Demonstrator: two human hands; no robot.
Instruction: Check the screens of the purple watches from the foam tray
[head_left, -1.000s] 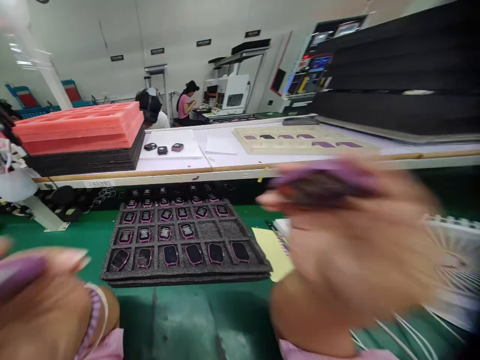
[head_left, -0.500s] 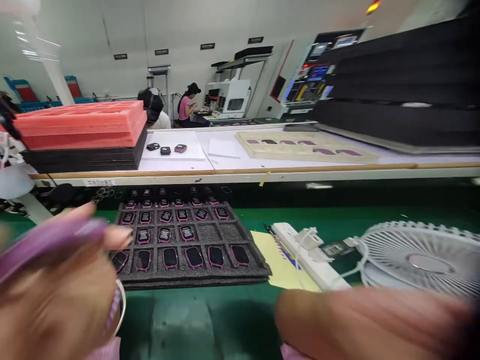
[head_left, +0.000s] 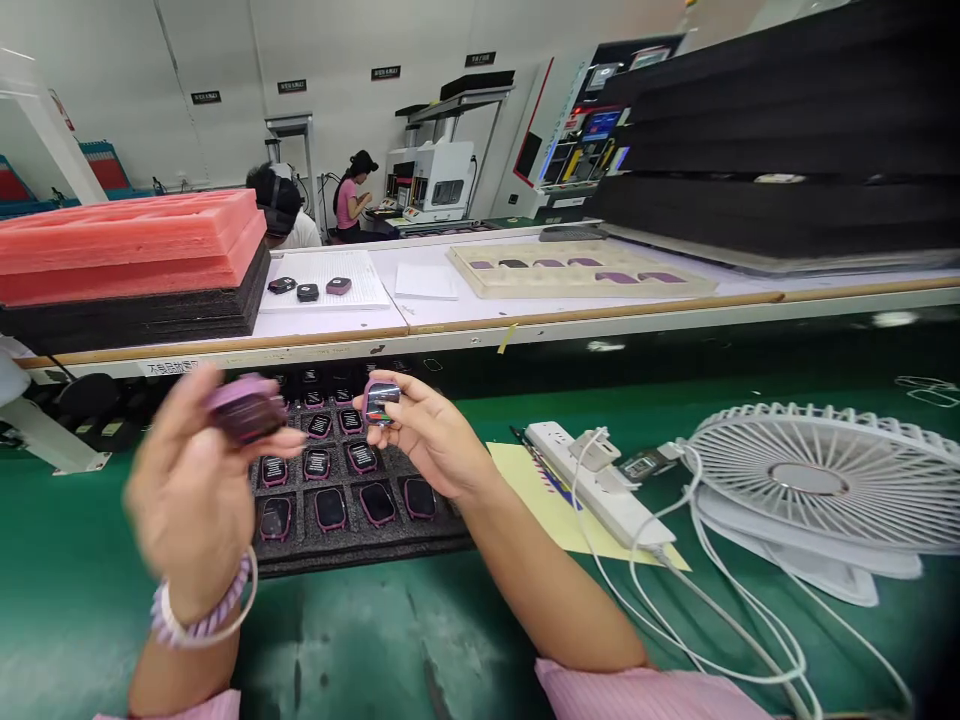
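Between the thumb and fingers of my left hand (head_left: 195, 490) is a purple-framed smartwatch case (head_left: 246, 408), smeared by motion. My right hand (head_left: 431, 425) grips a second purple smartwatch case (head_left: 382, 400), whose dark glossy screen catches reflections. Both hands hover over a dark grey foam tray (head_left: 352, 540) on the green bench. Several purple watch cases sit in its pockets, such as one screen-up case (head_left: 330, 509) in the front row. Farther rows show pale printed lines on their faces. My right hand and forearm hide the tray's right side.
Right of the tray lie a yellow sheet (head_left: 517, 470), a white power strip (head_left: 592, 480) with cables, and a white fan (head_left: 810, 480). On the shelf stand pink foam trays (head_left: 127, 240), a cream tray (head_left: 577, 285) and a black foam stack (head_left: 750, 160). Two people sit beyond.
My right hand has come from the lower right to above the tray and now shows a watch case. My left hand has moved right, still holding its case. The view has shifted.
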